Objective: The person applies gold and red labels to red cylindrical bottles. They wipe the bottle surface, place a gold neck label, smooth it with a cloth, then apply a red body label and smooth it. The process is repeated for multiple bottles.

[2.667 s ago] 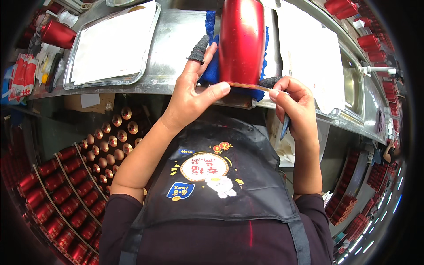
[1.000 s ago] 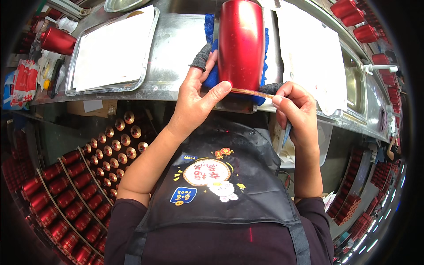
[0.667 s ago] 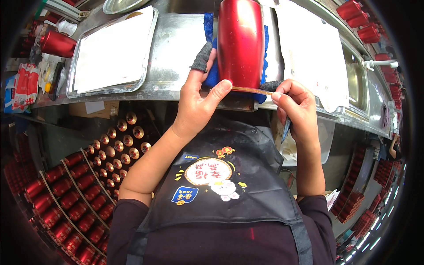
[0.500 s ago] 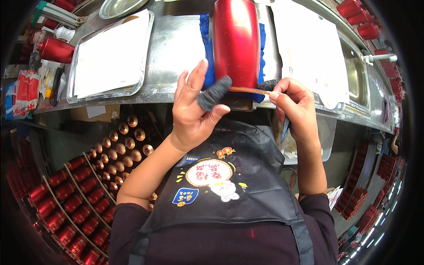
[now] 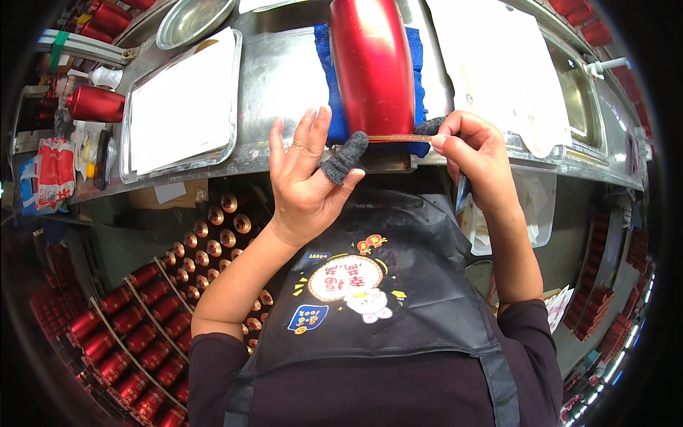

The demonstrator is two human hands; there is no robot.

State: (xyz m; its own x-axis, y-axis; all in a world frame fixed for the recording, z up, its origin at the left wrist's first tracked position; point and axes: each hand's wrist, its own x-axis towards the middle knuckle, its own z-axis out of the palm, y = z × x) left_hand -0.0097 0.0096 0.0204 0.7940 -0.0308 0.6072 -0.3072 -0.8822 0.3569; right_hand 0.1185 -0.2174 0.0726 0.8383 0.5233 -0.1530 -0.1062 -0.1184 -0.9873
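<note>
A glossy red bottle-shaped vessel [image 5: 373, 67] lies on a blue cloth [image 5: 420, 78] with its near end toward me. Across that end runs a thin reddish-gold strip [image 5: 400, 138]. My right hand [image 5: 480, 160] pinches the strip's right end between thumb and finger; a bluish slim tool [image 5: 462, 191] pokes out below this palm, its kind unclear. My left hand [image 5: 306, 185] has its fingers spread, and its index finger, in a dark grey knit finger cover [image 5: 346, 156], touches the strip's left end. Another grey finger cover [image 5: 430, 126] shows by my right hand.
Left on the metal bench [image 5: 274, 78] is a clear tray [image 5: 231, 135] bearing white sheets, with a round metal bowl [image 5: 165, 32] behind. White sheets [image 5: 498, 71] lie to the right, beside a sink [image 5: 580, 99]. Racked red vessels [image 5: 153, 313] stand below at left.
The view has shifted slightly. My left index finger, blurred before, is now steady against the strip's left end. My right hand keeps its pinch.
</note>
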